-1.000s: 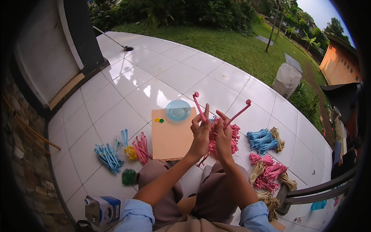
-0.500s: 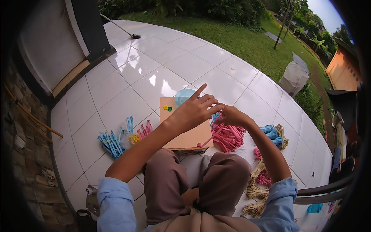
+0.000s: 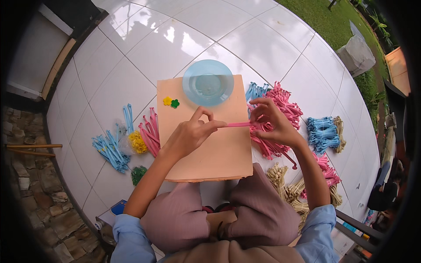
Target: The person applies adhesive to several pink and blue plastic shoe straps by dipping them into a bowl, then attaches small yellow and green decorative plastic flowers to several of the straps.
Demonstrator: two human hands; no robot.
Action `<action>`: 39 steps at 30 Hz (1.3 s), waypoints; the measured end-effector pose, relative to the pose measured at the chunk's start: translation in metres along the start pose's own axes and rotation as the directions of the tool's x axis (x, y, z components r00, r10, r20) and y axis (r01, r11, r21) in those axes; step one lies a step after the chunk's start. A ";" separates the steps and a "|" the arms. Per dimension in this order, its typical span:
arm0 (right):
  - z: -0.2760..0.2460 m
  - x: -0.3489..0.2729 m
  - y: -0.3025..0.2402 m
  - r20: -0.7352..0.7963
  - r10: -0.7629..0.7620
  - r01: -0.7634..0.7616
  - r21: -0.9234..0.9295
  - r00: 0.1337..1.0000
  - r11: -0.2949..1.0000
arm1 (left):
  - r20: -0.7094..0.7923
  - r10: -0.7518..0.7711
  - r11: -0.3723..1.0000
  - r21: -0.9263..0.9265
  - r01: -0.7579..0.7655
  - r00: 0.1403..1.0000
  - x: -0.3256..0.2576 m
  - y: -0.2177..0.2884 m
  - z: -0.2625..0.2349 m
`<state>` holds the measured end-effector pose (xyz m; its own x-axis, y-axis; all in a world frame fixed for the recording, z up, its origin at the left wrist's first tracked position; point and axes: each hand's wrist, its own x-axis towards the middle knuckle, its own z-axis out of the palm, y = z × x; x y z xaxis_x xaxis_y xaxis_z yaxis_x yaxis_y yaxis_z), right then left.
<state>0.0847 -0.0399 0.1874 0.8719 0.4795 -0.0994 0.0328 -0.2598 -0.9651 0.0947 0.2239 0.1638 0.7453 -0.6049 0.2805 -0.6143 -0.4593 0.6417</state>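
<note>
Between my two hands a flat pink strap (image 3: 238, 124) is drawn out sideways above a tan board (image 3: 206, 153). My left hand (image 3: 186, 133) pinches one part of it between thumb and forefinger. My right hand (image 3: 274, 125) has curled fingers around the strap's other side, with thumb and forefinger apart; its exact grip is partly hidden. A light blue, see-through plate (image 3: 208, 83) rests on the board's far edge. To its left lie a yellow flower piece (image 3: 167, 101) and a green flower piece (image 3: 175, 103). A pile of pink straps (image 3: 280, 105) lies beside and under my right hand.
Left of the board are blue straps (image 3: 112, 151), pink straps (image 3: 150, 131), a bag of yellow pieces (image 3: 137, 142) and green pieces (image 3: 138, 174). At right lie blue bundles (image 3: 323, 133) and cream bundles (image 3: 287, 184). Grass (image 3: 315, 17) borders the tiled floor (image 3: 144, 52).
The view has tilted down toward the board. My hands have lowered and moved apart, and the pink strap now spans between them. My left forefinger, raised before, is now bent into a pinch.
</note>
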 end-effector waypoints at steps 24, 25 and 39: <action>0.017 0.010 0.072 -0.322 -0.289 0.302 -0.010 0.901 0.953 | -0.032 -0.056 0.967 0.249 0.063 0.998 0.010 -0.015 0.016; 0.020 0.009 0.077 -0.324 -0.286 0.299 -0.012 0.902 0.954 | -0.036 -0.058 0.967 0.247 0.065 0.998 0.010 -0.015 0.016; 0.017 0.007 0.076 -0.213 -0.578 0.370 -0.586 0.788 0.721 | -0.034 -0.045 0.980 0.195 0.051 0.998 0.008 -0.020 0.018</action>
<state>0.0846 -0.0422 0.1088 0.7720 0.3499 0.5307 0.6329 -0.5010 -0.5903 0.1080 0.2164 0.1405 0.7805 -0.5613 0.2752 -0.6144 -0.6072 0.5038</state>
